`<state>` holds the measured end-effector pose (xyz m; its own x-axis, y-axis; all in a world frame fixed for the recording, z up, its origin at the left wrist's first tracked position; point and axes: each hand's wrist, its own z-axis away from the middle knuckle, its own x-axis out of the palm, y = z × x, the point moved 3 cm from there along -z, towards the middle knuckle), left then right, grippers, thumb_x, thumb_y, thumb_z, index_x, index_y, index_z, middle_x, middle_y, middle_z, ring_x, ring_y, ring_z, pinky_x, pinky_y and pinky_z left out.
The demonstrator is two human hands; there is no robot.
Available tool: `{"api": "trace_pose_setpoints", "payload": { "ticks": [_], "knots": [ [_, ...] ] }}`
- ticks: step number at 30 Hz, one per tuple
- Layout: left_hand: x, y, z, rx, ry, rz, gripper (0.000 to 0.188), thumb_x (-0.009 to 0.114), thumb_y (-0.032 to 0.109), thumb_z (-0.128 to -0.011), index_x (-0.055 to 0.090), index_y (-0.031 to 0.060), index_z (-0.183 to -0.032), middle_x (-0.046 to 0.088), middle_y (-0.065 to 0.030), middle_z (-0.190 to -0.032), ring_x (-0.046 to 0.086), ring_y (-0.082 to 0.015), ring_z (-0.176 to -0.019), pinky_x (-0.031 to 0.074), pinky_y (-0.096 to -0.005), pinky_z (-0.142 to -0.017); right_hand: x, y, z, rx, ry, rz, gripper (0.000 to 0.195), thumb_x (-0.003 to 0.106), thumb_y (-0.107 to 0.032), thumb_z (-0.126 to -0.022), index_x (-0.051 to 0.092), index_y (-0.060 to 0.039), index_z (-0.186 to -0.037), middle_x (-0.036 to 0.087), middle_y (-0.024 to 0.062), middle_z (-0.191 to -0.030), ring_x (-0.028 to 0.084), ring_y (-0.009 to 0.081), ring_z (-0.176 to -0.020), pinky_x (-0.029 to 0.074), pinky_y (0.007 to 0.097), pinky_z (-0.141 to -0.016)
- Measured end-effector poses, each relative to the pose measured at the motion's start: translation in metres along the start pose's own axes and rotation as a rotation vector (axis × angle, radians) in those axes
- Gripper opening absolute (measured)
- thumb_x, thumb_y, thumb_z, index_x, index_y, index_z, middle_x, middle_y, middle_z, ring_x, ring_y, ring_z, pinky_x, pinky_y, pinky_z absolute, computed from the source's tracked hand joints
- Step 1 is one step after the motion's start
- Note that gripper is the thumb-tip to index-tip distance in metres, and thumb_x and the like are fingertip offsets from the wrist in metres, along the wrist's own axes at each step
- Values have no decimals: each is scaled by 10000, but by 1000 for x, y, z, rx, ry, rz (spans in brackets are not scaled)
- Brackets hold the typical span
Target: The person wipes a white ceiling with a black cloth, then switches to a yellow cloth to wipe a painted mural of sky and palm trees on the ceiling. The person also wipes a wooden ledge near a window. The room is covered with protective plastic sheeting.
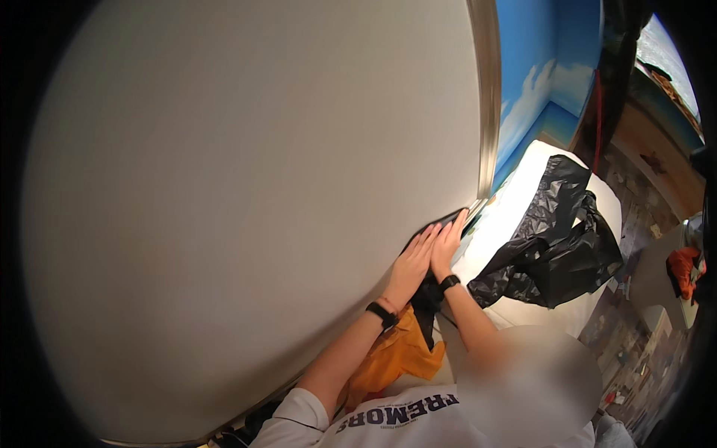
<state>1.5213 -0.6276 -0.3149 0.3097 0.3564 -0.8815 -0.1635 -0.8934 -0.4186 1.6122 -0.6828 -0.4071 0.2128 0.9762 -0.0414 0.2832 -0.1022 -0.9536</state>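
My left hand (413,265) and my right hand (446,246) lie side by side, fingers stretched out, against a black flat object (451,214) at the lower right edge of a large pale panel (252,190). Neither hand is visibly curled around anything. Dark bands circle both wrists. Under my forearms hang an orange cloth (406,350) and some black material (428,297). What the black object is cannot be made out, since my fingers cover most of it.
A crumpled black plastic bag (552,246) lies on a white padded surface (512,215) to my right. Behind it stands a wall painted with blue sky and clouds (532,78). A shiny trim strip (488,101) borders the panel. An orange-red item (683,271) rests at far right.
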Motion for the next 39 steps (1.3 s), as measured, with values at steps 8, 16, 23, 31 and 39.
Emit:
{"api": "trace_pose_setpoints", "payload": {
  "ticks": [8, 16, 23, 31, 39],
  "knots": [
    [-61, -23, -119, -71, 323, -84, 557, 489, 188, -886, 468, 51, -1426, 313, -69, -1574, 246, -262, -1470, 117, -423, -1210, -22, -79, -137, -252, 134, -85, 577, 415, -125, -1008, 194, 40, -1515, 174, 235, -1588, 181, 365, -1472, 179, 404, -1191],
    [-208, -97, -126, -421, 562, -79, 624, 675, 245, -833, 492, 192, -1426, 236, -72, -1607, 166, -491, -1443, 92, -599, -1154, -34, -290, -189, -876, -45, -238, 488, 493, -46, -955, 431, -22, -1439, 357, 166, -1534, 291, 347, -1440, 232, 409, -1176],
    [-224, -123, -44, -606, 462, -355, 557, 592, 250, -886, 484, 197, -1430, 216, -100, -1611, 156, -578, -1402, 134, -665, -1109, 9, -326, -96, -981, -66, -145, 540, 549, -88, -897, 474, -79, -1431, 295, 162, -1572, 183, 384, -1477, 152, 557, -1152],
    [-223, -134, 89, -608, 363, -553, 474, 469, 179, -954, 478, 46, -1409, 321, -96, -1570, 181, -526, -1422, 66, -634, -1141, 35, -356, 24, -1029, -196, -188, 528, 582, -171, -896, 502, -66, -1407, 327, 186, -1551, 220, 396, -1464, 142, 547, -1157],
    [-345, -212, 157, -793, 687, -472, 629, 543, 334, -886, 421, 131, -1468, 231, -207, -1580, 106, -561, -1422, 76, -669, -1116, 46, -509, 66, -1322, -126, -326, 563, 667, -124, -816, 563, -214, -1362, 426, 80, -1508, 364, 334, -1406, 307, 559, -1087]
  ]
}}
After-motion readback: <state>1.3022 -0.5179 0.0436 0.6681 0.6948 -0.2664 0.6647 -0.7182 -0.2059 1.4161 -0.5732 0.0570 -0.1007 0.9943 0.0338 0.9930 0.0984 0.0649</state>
